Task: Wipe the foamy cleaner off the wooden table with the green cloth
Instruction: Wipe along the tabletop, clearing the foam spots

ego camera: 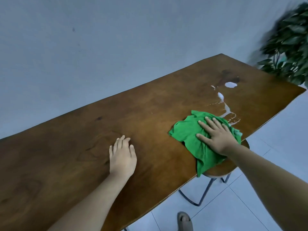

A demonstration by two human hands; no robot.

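A long wooden table (116, 124) runs from lower left to upper right. The green cloth (186, 132) lies crumpled near the table's near edge, one corner hanging over it. My right hand (216, 135) presses flat on the cloth with straight, spread fingers. Just beyond the cloth, streaks of white foamy cleaner (227, 110) trail toward a round white blob (230, 84) near the table's far end. My left hand (122, 155) rests flat on bare wood, well left of the cloth, holding nothing.
A round wooden stool (221, 170) with dark metal legs stands under the table's near edge below the cloth. A leafy green plant (290, 42) is past the table's far right end. A sandalled foot (185, 220) shows on the white tiled floor.
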